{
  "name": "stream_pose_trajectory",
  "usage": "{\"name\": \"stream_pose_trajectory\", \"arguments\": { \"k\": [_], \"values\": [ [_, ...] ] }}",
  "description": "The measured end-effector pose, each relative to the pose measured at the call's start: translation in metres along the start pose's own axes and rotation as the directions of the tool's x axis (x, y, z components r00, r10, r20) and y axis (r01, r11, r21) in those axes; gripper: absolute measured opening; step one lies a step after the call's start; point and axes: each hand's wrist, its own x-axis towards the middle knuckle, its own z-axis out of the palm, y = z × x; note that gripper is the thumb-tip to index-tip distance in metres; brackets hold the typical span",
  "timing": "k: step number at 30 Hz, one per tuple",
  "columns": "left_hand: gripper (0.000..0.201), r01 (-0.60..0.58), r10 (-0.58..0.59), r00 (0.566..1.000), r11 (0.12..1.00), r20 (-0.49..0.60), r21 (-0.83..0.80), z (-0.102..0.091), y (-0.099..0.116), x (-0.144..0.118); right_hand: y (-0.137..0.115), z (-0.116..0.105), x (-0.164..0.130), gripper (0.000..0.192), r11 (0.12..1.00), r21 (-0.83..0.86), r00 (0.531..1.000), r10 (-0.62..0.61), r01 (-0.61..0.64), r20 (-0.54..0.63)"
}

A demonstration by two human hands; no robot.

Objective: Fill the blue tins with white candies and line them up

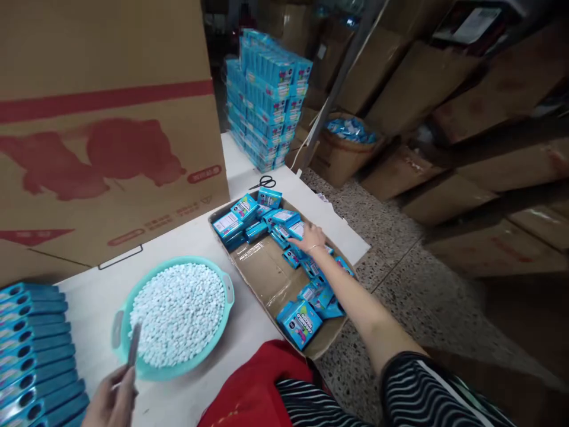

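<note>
My left hand (111,398), at the lower left, is closed around a narrow grey strip like a blade or flat tool (134,344). The strip points up over the rim of a turquoise basin (227,290) filled with small pale pellets (180,311). Stretched out to the right, my right hand (310,238) reaches into a shallow cardboard tray (262,267) of small blue printed boxes (304,323). Its thumb and fingers are around one blue box (297,230) among the others; part of the grip is hidden.
A large carton (106,136) stands behind the basin. Blue boxes are lined up in a row (40,356) at the left edge. Wrapped blue packs form a tall stack (267,101) at the back, with black-handled scissors (265,182) in front. Several cartons (489,249) line the floor at right.
</note>
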Motion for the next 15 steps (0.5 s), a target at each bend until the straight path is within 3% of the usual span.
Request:
{"name": "stream_pose_trajectory", "arguments": {
  "k": [2, 4, 7, 9, 12, 15],
  "values": [
    [0.062, 0.047, -0.045, 0.998, 0.998, 0.053, -0.033, 0.018, 0.024, -0.019, -0.018, 0.015, -0.004, 0.09, 0.999, 0.035, 0.999, -0.032, 0.031, 0.031],
    [0.064, 0.045, -0.041, 0.997, 0.998, 0.072, -0.05, 0.03, 0.038, -0.035, -0.031, 0.031, -0.018, 0.091, 0.982, 0.121, 0.984, -0.158, 0.147, 0.083],
    [0.063, 0.008, -0.002, 0.994, 0.998, 0.106, -0.058, 0.035, 0.045, -0.049, -0.035, 0.043, -0.05, 0.099, 0.87, 0.36, 0.912, -0.398, 0.338, 0.105],
    [0.061, -0.013, 0.019, 0.994, 0.998, 0.107, -0.061, 0.034, 0.044, -0.053, -0.034, 0.039, -0.073, 0.106, 0.747, 0.552, 0.895, -0.446, 0.37, 0.004],
    [0.058, -0.058, 0.064, 0.994, 0.996, 0.085, -0.066, 0.031, 0.045, -0.054, -0.04, 0.017, -0.11, 0.11, 0.496, 0.797, 0.91, -0.384, 0.345, -0.156],
    [0.05, -0.139, 0.145, 0.979, 0.989, 0.144, -0.049, 0.031, 0.049, -0.051, -0.056, -0.013, -0.15, 0.108, 0.189, 0.958, 0.918, -0.375, 0.214, -0.131]
  ]
}}
